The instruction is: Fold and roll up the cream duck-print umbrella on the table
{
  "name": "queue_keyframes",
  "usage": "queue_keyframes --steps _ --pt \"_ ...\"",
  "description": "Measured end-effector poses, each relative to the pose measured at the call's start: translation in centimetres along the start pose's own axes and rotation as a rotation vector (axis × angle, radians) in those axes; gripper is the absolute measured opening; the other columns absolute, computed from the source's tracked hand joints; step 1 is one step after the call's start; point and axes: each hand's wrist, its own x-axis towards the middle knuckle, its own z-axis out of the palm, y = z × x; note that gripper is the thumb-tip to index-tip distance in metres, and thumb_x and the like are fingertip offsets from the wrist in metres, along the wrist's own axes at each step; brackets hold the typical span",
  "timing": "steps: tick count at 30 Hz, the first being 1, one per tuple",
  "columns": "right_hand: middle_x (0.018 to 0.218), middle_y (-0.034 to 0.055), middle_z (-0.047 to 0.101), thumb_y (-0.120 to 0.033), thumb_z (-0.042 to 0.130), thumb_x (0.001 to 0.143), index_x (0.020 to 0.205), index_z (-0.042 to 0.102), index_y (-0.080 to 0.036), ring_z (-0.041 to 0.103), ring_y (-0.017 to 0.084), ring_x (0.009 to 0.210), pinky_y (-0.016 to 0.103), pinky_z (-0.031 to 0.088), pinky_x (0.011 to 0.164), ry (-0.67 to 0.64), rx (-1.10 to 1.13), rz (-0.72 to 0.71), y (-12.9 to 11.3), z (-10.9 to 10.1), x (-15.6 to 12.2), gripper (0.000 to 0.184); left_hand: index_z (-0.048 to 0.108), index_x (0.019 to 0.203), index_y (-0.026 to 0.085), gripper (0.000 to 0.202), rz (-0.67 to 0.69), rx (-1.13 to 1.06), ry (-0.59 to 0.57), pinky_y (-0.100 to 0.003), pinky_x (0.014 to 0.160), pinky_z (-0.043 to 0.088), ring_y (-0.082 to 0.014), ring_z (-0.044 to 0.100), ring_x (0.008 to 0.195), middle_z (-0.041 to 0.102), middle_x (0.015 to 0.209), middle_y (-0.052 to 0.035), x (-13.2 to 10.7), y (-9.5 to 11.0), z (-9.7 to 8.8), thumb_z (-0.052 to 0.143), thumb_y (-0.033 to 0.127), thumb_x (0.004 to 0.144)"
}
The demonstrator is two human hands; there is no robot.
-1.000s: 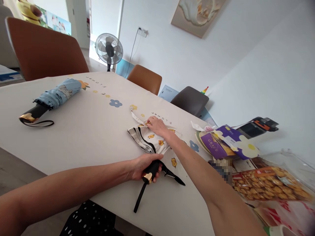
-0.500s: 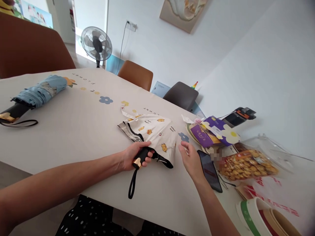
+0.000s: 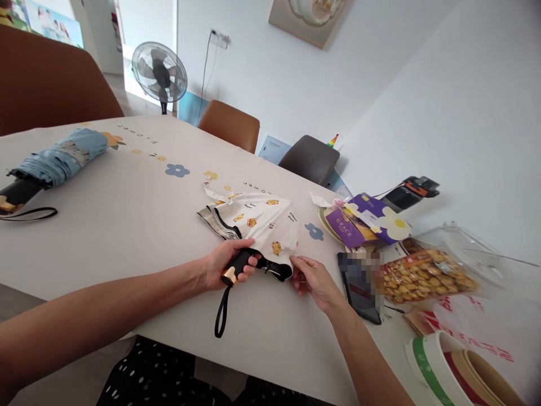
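A white folding umbrella (image 3: 270,220) printed with small yellow figures lies on the table, its canopy loosely gathered and its strap stretched out at the far left. My left hand (image 3: 228,264) is wrapped round its black handle, which has a gold-coloured end and a black wrist loop hanging toward me. With thumb and fingers closed, my right hand (image 3: 313,279) pinches the black-lined canopy edge at the right. Part of that edge is hidden by the fingers. Farther left rests a light-blue folded umbrella (image 3: 63,158) with a black handle, touched by neither hand.
On the right lie a phone (image 3: 361,290), a purple box (image 3: 363,220), a bag of nuts or snacks (image 3: 426,276) and paper rolls (image 3: 460,366). Chairs (image 3: 230,125) stand along the far side of the table (image 3: 127,237). A fan (image 3: 160,73) is behind.
My right hand has moved left and down from beside the white umbrella to its canopy edge and closed there. My left hand keeps its hold on the handle. The view has shifted slightly.
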Motion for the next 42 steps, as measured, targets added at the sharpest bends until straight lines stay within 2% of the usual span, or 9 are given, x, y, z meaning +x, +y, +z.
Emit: queue_keyframes --steps 3,7,14,24,30,32,36,39,42 --pt "0.075 0.0046 0.064 -0.036 0.063 0.071 0.075 0.061 -0.016 0.06 0.018 0.068 0.029 0.053 0.053 0.026 0.201 -0.071 -0.6 -0.3 -0.4 0.02 0.05 0.083 0.009 0.026 -0.006 -0.001 0.019 -0.016 0.034 0.032 -0.0059 0.042 0.046 0.043 0.062 0.0016 0.0 0.0 0.1 0.054 0.034 0.078" --pt "0.103 0.0059 0.065 -0.031 0.055 0.075 0.096 0.06 -0.021 0.062 0.023 0.087 0.039 0.056 0.062 0.05 0.34 -0.17 -3.9 -0.1 -1.5 0.023 0.051 0.083 0.009 0.027 -0.011 0.02 0.031 -0.016 0.034 0.032 -0.0059 0.042 0.046 0.043 0.062 0.0014 -0.1 -0.2 0.1 0.056 0.036 0.077" --pt "0.086 0.0026 0.063 -0.031 0.052 0.075 0.077 0.053 -0.019 0.061 0.019 0.084 0.033 0.055 0.064 -0.015 0.266 -0.491 -10.9 4.5 -0.4 0.012 0.05 0.08 0.012 0.025 0.017 0.08 -0.012 -0.016 0.035 0.032 -0.006 0.042 0.046 0.043 0.063 0.0012 -0.2 -0.4 0.4 0.054 0.037 0.078" --pt "0.058 -0.0031 0.054 -0.026 0.057 0.067 0.064 0.051 -0.019 0.055 0.013 0.057 0.029 0.052 0.056 -0.011 0.341 -0.482 -13.5 9.5 4.5 0.009 0.05 0.078 0.011 0.03 0.032 0.022 -0.01 -0.017 0.034 0.032 -0.0062 0.041 0.046 0.043 0.062 0.0011 0.0 0.2 0.2 0.051 0.041 0.078" --pt "0.071 0.0009 0.06 -0.029 0.058 0.07 0.066 0.056 -0.016 0.06 0.013 0.063 0.028 0.052 0.059 -0.193 0.123 -0.472 -13.0 10.2 5.2 0.014 0.048 0.082 0.011 0.024 0.035 -0.035 0.03 -0.017 0.034 0.031 -0.0074 0.041 0.045 0.041 0.062 0.0007 0.0 0.3 0.2 0.042 0.034 0.083" --pt "0.08 0.0027 0.061 -0.031 0.059 0.07 0.072 0.058 -0.016 0.061 0.013 0.066 0.026 0.051 0.056 -0.119 0.162 -0.517 -12.1 9.1 5.1 0.015 0.047 0.083 0.011 0.022 0.045 -0.053 0.006 -0.017 0.034 0.032 -0.0074 0.041 0.046 0.04 0.062 0.0007 0.0 0.4 0.1 0.042 0.033 0.083" --pt "0.069 0.0007 0.057 -0.032 0.061 0.069 0.068 0.056 -0.016 0.054 0.009 0.049 0.02 0.041 0.038 0.184 0.215 -0.557 -9.1 5.3 4.7 0.017 0.045 0.085 0.012 0.018 0.055 -0.125 -0.136 -0.015 0.033 0.031 -0.0063 0.038 0.045 0.038 0.062 0.0017 -0.5 1.2 0.1 0.043 0.029 0.083" --pt "0.067 0.0023 0.058 -0.036 0.061 0.069 0.067 0.057 -0.015 0.057 0.013 0.053 0.024 0.047 0.043 0.179 0.231 -0.415 -6.5 3.2 4.1 0.022 0.045 0.086 0.012 0.017 0.035 -0.164 -0.295 -0.015 0.029 0.03 -0.0069 0.037 0.043 0.037 0.061 0.0019 -1.5 1.9 0.3 0.043 0.029 0.083" --pt "0.08 0.0054 0.064 -0.043 0.058 0.073 0.079 0.061 -0.017 0.063 0.019 0.074 0.032 0.053 0.062 0.041 0.338 -0.325 -5.0 3.2 3.2 0.026 0.046 0.082 0.014 0.019 -0.008 -0.168 -0.445 -0.017 0.023 0.024 -0.0096 0.037 0.041 0.037 0.058 0.0012 -2.5 2.3 0.6 0.044 0.032 0.081"
